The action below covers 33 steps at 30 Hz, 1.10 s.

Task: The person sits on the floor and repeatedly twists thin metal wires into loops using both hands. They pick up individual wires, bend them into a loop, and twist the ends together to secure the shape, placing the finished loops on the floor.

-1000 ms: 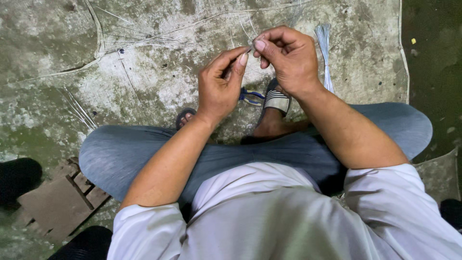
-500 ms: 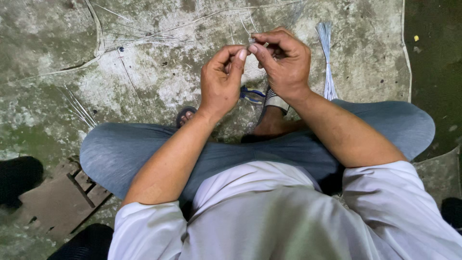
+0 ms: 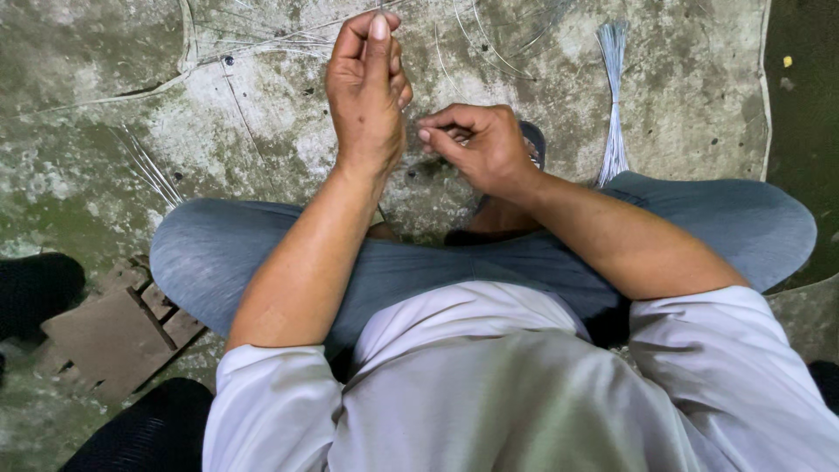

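I sit cross-legged on a stained concrete floor in blue jeans (image 3: pixel 699 218) and a white shirt. My left hand (image 3: pixel 367 96) is raised toward the top of the view, its fingertips pinched together on a thin wire (image 3: pixel 437 35) that is barely visible. Lower and to the right, my right hand (image 3: pixel 479 147) hovers over my sandalled foot (image 3: pixel 533 140). Its thumb and forefinger are pinched shut on the same thin wire. The two hands are a hand's width apart.
A tied bundle of pale wires (image 3: pixel 614 105) lies on the floor beyond my right knee. Loose wire strands (image 3: pixel 149 166) lie to the left and across the top. A flat wooden piece (image 3: pixel 114 332) and dark objects (image 3: pixel 35 288) sit at the lower left.
The hands, pinched close together before, have drawn apart. My left hand rose toward the top of the view and my right hand dropped toward my foot.
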Each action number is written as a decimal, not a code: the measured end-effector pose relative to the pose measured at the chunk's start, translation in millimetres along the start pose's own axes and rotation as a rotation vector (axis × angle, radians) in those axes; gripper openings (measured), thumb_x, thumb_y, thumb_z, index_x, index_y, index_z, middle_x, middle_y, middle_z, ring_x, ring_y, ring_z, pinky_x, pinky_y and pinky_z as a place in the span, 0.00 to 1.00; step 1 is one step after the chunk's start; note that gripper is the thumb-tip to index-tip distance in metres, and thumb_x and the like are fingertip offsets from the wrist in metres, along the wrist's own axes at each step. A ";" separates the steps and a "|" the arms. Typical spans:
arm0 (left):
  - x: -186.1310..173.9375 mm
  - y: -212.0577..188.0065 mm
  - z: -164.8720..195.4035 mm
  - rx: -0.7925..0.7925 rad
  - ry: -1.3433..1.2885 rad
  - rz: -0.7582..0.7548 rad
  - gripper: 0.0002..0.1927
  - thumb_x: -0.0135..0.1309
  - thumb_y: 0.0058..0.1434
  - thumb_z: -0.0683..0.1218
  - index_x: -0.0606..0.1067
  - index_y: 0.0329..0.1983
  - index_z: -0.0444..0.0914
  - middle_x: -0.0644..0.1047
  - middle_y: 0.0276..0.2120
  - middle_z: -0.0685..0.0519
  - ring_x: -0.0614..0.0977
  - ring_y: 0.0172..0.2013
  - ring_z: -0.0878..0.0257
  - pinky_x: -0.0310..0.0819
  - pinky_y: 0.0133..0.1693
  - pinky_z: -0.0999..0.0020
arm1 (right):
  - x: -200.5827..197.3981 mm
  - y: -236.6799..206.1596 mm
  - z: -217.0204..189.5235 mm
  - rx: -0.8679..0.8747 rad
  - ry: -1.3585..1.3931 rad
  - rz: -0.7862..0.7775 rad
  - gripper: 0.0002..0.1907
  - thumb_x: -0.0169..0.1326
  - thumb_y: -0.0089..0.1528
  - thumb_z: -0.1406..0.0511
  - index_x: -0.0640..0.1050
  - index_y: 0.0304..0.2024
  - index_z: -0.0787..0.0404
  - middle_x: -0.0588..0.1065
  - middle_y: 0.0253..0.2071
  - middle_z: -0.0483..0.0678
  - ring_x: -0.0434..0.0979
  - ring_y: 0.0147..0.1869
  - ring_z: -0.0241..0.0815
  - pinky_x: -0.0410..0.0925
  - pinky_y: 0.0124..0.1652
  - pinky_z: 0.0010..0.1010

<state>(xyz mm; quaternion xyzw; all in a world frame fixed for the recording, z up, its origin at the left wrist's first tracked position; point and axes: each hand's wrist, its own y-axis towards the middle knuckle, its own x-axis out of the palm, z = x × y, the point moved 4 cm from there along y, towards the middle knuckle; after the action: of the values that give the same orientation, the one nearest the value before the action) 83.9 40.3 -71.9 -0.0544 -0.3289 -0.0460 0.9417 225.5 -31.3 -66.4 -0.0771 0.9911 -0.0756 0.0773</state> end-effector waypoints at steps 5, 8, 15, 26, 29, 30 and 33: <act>-1.0 0.2 27.6 -0.007 -0.022 -0.118 0.09 0.51 0.79 0.48 0.73 0.49 0.37 0.66 0.24 0.59 0.59 0.20 0.75 0.51 0.22 0.77 | -19.6 4.8 -16.9 -0.006 -0.166 -0.067 0.07 0.64 0.65 0.65 0.85 0.43 0.61 0.83 0.37 0.45 0.82 0.37 0.32 0.75 0.39 0.25; -4.8 3.8 56.6 0.065 -0.004 -0.167 0.10 0.51 0.82 0.47 0.72 0.47 0.36 0.66 0.25 0.57 0.59 0.20 0.73 0.50 0.22 0.76 | -35.9 -1.6 -47.3 -0.258 -0.370 -0.124 0.04 0.64 0.66 0.67 0.84 0.43 0.60 0.82 0.39 0.46 0.83 0.40 0.36 0.75 0.41 0.27; -4.8 -2.8 104.8 0.194 0.051 -0.249 0.09 0.50 0.82 0.47 0.70 0.46 0.37 0.63 0.23 0.57 0.56 0.18 0.73 0.47 0.20 0.76 | -80.7 -17.7 -102.1 -0.593 -0.662 -0.114 0.05 0.66 0.67 0.70 0.81 0.42 0.62 0.80 0.42 0.50 0.82 0.44 0.47 0.74 0.42 0.33; -11.8 -4.8 131.7 0.268 0.113 -0.230 0.09 0.50 0.83 0.45 0.68 0.47 0.36 0.62 0.24 0.56 0.56 0.19 0.73 0.46 0.21 0.76 | -114.9 -25.1 -102.6 -0.622 -0.562 -0.056 0.07 0.66 0.66 0.72 0.80 0.42 0.64 0.79 0.42 0.49 0.82 0.44 0.41 0.75 0.42 0.28; -13.9 -5.0 132.4 0.276 0.114 -0.209 0.09 0.51 0.84 0.45 0.68 0.47 0.35 0.62 0.27 0.52 0.57 0.20 0.71 0.48 0.23 0.73 | -119.9 -25.3 -101.1 -0.598 -0.535 -0.048 0.07 0.66 0.66 0.72 0.80 0.42 0.65 0.79 0.41 0.49 0.81 0.43 0.39 0.76 0.42 0.26; -14.6 -5.3 132.6 0.275 0.115 -0.205 0.09 0.51 0.85 0.44 0.68 0.47 0.35 0.62 0.27 0.52 0.57 0.20 0.71 0.48 0.23 0.73 | -121.0 -25.5 -100.8 -0.590 -0.526 -0.044 0.07 0.66 0.66 0.72 0.80 0.42 0.65 0.79 0.41 0.49 0.81 0.43 0.38 0.76 0.42 0.26; -16.2 -5.9 133.2 0.270 0.126 -0.210 0.09 0.51 0.84 0.44 0.68 0.47 0.35 0.61 0.25 0.53 0.57 0.20 0.71 0.48 0.22 0.74 | -122.6 -26.3 -102.3 -0.610 -0.505 -0.049 0.06 0.66 0.67 0.72 0.80 0.43 0.65 0.79 0.42 0.49 0.81 0.44 0.36 0.76 0.40 0.22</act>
<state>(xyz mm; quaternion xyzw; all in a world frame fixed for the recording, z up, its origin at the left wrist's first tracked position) -11.3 53.0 22.0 0.1103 -0.2764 -0.1028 0.9491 331.9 -22.6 55.2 -0.1364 0.9159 0.2417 0.2901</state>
